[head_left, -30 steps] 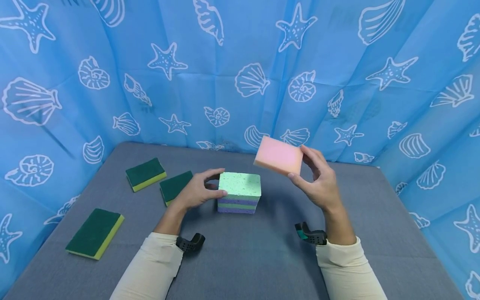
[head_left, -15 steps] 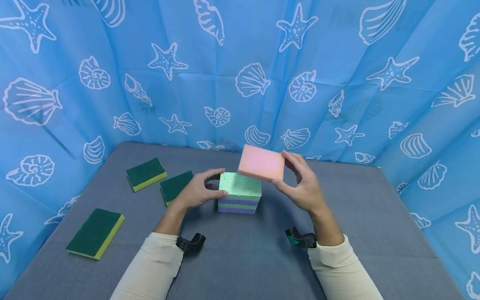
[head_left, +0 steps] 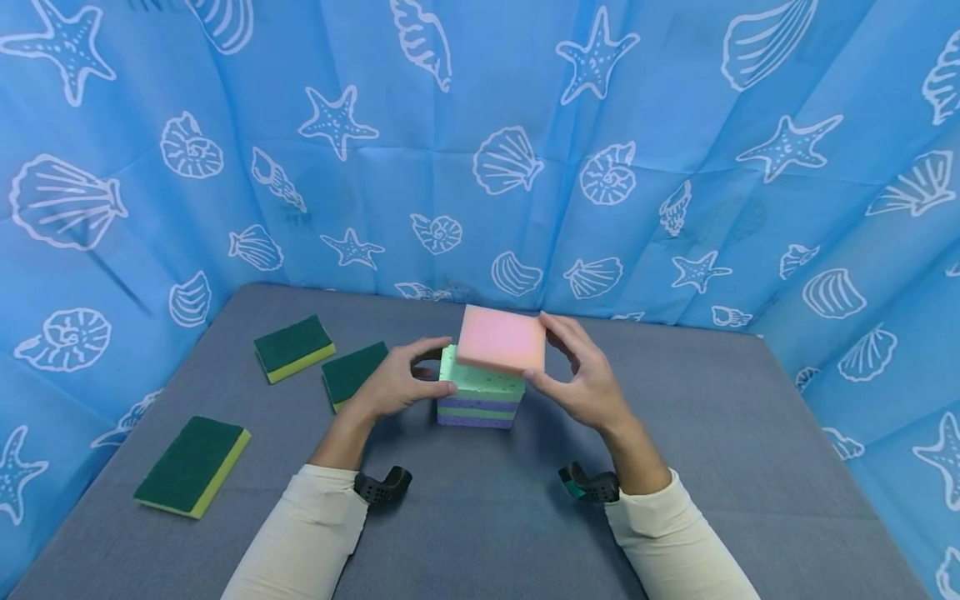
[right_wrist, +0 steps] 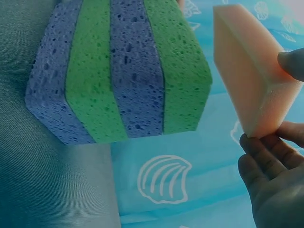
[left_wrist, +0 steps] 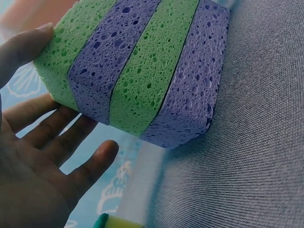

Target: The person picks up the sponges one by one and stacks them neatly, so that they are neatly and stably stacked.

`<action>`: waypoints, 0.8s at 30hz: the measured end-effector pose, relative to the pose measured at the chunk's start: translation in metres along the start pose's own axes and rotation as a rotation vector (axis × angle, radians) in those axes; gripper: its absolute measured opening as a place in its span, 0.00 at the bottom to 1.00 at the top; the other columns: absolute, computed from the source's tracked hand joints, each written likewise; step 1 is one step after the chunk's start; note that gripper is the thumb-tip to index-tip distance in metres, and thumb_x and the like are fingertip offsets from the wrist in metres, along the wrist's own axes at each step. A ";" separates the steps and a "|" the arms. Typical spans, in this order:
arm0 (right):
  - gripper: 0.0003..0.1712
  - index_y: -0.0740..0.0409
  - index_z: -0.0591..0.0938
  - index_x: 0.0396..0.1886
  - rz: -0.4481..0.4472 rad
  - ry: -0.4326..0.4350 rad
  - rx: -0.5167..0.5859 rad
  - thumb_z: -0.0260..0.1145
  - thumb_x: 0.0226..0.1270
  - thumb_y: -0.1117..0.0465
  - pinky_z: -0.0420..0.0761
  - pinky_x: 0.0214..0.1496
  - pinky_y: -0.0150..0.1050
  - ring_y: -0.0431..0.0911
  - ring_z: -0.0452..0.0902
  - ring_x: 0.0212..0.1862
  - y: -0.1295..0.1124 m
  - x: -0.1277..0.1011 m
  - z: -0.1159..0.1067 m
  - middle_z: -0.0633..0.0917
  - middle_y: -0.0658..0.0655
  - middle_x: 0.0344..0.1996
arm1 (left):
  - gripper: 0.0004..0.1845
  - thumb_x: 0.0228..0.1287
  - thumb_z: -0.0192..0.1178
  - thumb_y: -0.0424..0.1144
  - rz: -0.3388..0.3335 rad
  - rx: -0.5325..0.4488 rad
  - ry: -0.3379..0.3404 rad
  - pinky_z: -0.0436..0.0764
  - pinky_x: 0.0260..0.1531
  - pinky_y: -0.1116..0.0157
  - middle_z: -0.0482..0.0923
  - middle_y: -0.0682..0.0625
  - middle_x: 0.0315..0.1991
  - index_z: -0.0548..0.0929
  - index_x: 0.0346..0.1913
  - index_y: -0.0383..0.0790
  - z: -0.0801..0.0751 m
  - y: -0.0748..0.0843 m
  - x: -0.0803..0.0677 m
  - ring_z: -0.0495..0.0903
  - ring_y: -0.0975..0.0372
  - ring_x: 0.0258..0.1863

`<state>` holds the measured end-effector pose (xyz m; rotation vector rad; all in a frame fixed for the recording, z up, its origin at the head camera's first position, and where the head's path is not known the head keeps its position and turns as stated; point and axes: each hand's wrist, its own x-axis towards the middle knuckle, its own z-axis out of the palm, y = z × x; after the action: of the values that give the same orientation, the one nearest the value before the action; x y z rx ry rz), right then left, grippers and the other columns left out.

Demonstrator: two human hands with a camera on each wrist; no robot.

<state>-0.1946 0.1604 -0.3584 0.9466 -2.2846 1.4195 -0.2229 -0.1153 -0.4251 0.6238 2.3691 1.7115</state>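
At the middle of the table stands a stack of sponges in alternating green and purple layers, with a green sponge [head_left: 472, 381] on top and a purple sponge [left_wrist: 192, 80] at the bottom. My left hand [head_left: 393, 379] steadies the left end of the stack, thumb on the front edge of the top green sponge and fingers around its back side. My right hand [head_left: 581, 379] pinches a peach-pink sponge [head_left: 501, 337] by its right end, thumb in front and fingers behind. That sponge hovers over the stack; a gap between them shows in the right wrist view.
Left of the stack lie three green-and-yellow scouring sponges: one at the back [head_left: 294, 348], one partly behind my left hand [head_left: 352, 372], one nearer the front [head_left: 192, 467]. A blue shell-print curtain [head_left: 480, 167] hangs behind the grey table [head_left: 712, 417].
My right hand has brought the peach-pink sponge leftward and down, from right of the stack to above it. The left hand has stayed at the stack.
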 end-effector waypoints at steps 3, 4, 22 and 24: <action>0.40 0.80 0.65 0.65 0.009 -0.013 0.010 0.71 0.52 0.79 0.66 0.63 0.54 0.61 0.66 0.61 0.002 0.000 0.003 0.70 0.73 0.58 | 0.38 0.59 0.69 0.40 -0.006 -0.008 0.000 0.74 0.52 0.48 0.63 0.39 0.68 0.66 0.70 0.35 0.000 0.001 0.000 0.71 0.41 0.59; 0.39 0.79 0.65 0.65 0.013 -0.018 0.012 0.71 0.52 0.79 0.66 0.63 0.54 0.61 0.66 0.61 0.002 0.000 0.004 0.70 0.73 0.58 | 0.38 0.59 0.70 0.39 -0.007 -0.012 0.001 0.74 0.53 0.48 0.63 0.39 0.68 0.66 0.70 0.36 0.000 0.001 0.000 0.70 0.41 0.59; 0.38 0.77 0.66 0.66 0.054 -0.086 0.025 0.70 0.56 0.76 0.65 0.63 0.57 0.61 0.66 0.62 0.008 -0.001 0.013 0.70 0.72 0.59 | 0.41 0.56 0.72 0.41 0.000 0.008 0.002 0.73 0.54 0.47 0.63 0.39 0.68 0.65 0.71 0.37 -0.001 -0.002 0.001 0.70 0.41 0.58; 0.38 0.77 0.66 0.66 0.057 -0.089 0.028 0.70 0.56 0.76 0.65 0.62 0.58 0.61 0.66 0.62 0.008 -0.001 0.013 0.70 0.72 0.59 | 0.42 0.56 0.72 0.40 0.001 0.008 -0.002 0.73 0.54 0.48 0.63 0.39 0.68 0.65 0.71 0.36 -0.001 -0.002 0.001 0.70 0.40 0.58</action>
<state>-0.1982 0.1512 -0.3705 0.9787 -2.3801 1.4635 -0.2248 -0.1163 -0.4267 0.6278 2.3753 1.7017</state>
